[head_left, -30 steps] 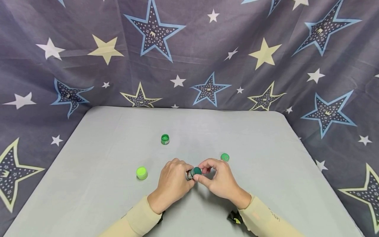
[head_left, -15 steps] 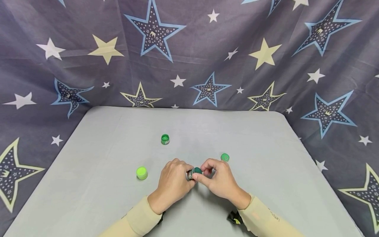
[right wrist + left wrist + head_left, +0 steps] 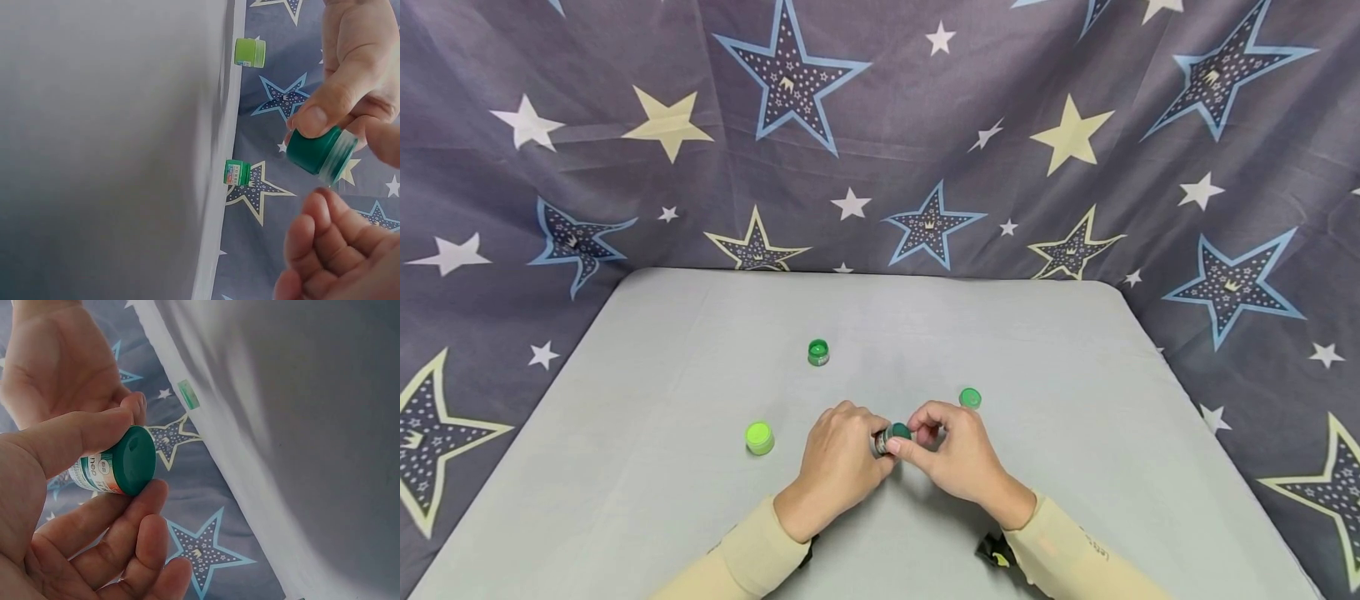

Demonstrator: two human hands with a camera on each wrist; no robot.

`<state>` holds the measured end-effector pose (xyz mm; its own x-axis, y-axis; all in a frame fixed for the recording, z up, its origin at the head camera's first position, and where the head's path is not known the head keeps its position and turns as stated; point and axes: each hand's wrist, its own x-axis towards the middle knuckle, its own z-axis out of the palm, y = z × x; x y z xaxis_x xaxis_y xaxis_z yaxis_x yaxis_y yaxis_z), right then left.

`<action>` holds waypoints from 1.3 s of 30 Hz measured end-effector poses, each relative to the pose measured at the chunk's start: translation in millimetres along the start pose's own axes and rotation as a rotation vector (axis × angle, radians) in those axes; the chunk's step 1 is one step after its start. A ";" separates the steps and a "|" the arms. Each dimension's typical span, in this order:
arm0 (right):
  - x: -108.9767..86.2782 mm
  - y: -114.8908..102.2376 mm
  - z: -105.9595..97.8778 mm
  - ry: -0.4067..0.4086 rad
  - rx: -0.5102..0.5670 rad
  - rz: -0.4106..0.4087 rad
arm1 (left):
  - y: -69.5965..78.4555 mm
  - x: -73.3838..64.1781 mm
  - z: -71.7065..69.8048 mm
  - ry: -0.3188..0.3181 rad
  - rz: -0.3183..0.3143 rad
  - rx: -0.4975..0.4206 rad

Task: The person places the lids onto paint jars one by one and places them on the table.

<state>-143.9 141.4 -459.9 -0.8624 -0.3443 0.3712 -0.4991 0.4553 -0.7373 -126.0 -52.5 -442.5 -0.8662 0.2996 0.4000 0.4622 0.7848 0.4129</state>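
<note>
Small round items: four in all, being three jars and one disc. Hands: two, both bare, meeting near the middle of one grey table. Left hand pinches the dark jar between thumb and fingers; spacing narrow, filled by the jar. That jar, one only of its dark green, sits between the two hands, tilted and raised off the table; one printed label on its side shows in the left wrist view. Right hand has thumb and forefinger curved in close at either side of the jar; cannot tell whether they grip it. Remaining items, three, rest on the table. One lime jar, upright, left of the left hand. One green jar, upright, farther back and left of the dark jar. One green disc, just beyond the right hand's knuckles; lid or jar top, cannot tell. Sleeves: two, cream, one per arm, with small lettering. Black piece with a yellow mark, one, beneath the right sleeve. Star-printed curtain behind the table and along both its sides.
</note>
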 end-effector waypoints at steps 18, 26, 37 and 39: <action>2.0 0.0 -2.7 -0.048 0.132 -0.117 | -1.2 1.4 -3.2 -0.005 -0.001 -0.011; 2.4 0.6 -1.6 -0.043 0.118 -0.053 | -1.2 1.9 -3.7 -0.011 -0.004 -0.009; 2.7 -1.4 -0.8 -0.028 0.074 -0.028 | -0.9 1.3 -2.8 -0.012 -0.004 -0.009; 2.3 -0.6 -0.5 -0.024 0.071 -0.022 | -0.6 1.0 -2.7 -0.011 -0.003 -0.009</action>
<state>-145.7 140.8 -458.3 -0.8485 -0.3734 0.3751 -0.5101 0.3880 -0.7676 -126.6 -54.1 -440.1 -0.8693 0.3035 0.3900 0.4615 0.7808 0.4211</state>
